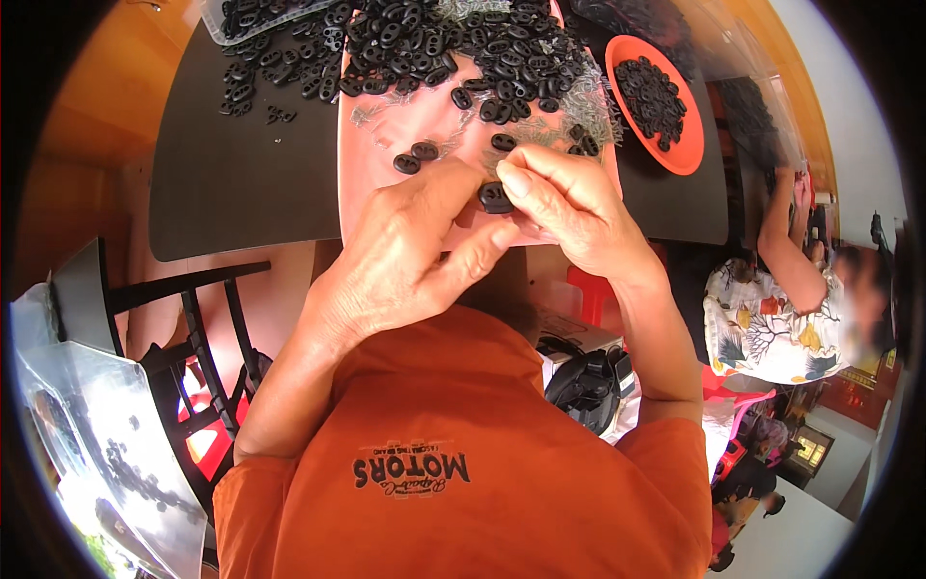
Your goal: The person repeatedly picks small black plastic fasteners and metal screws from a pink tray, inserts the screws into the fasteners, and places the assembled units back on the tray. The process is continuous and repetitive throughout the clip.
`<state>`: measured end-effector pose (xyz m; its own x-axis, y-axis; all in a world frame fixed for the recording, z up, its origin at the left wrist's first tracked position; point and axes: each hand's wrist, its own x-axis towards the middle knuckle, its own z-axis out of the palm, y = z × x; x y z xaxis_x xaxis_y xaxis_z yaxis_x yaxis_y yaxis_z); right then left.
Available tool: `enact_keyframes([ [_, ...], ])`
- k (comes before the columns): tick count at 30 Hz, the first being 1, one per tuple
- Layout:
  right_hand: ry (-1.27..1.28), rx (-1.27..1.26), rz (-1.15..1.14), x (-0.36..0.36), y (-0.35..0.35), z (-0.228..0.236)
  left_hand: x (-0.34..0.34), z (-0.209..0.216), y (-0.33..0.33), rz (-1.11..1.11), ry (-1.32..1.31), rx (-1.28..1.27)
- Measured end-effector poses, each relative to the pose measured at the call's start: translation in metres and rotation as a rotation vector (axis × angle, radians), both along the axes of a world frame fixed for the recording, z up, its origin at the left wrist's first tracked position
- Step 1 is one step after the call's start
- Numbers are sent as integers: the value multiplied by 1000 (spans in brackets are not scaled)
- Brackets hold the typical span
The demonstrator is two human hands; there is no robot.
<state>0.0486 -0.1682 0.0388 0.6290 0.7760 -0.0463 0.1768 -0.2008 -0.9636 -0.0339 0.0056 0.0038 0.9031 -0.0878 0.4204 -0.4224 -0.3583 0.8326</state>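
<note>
Close over the near part of a pink tray (371,198), both my hands meet at a small black oval cord lock (495,198). My right hand (579,207) pinches its right side between thumb and bent index finger. From the left, my left hand (405,246) reaches it with curled fingers, its thumb lying lower and apart from the piece; some of its fingertips are hidden. Two loose cord locks (415,157) lie just beyond my left hand. Another cord lock (503,142) rests beyond my fingers.
A heap of black two-hole cord locks (405,39) covers the tray's far end and spreads onto the dark table (203,183). Small clear plastic pieces (588,106) are scattered along the tray's right. An orange bowl (687,150) holds small black parts. Another person (772,318) sits at the right.
</note>
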Motion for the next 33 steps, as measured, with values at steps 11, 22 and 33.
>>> enact_keyframes([
  [11,191,77,-27,-10,-16,-7,5,-3,-12,16,-208,261],
  [22,-318,-45,-438,26,-51,7,9,5,-12,-14,76,82],
  [33,-658,-215,-511,106,-89,-11,17,-10,-8,-46,137,-38],
])
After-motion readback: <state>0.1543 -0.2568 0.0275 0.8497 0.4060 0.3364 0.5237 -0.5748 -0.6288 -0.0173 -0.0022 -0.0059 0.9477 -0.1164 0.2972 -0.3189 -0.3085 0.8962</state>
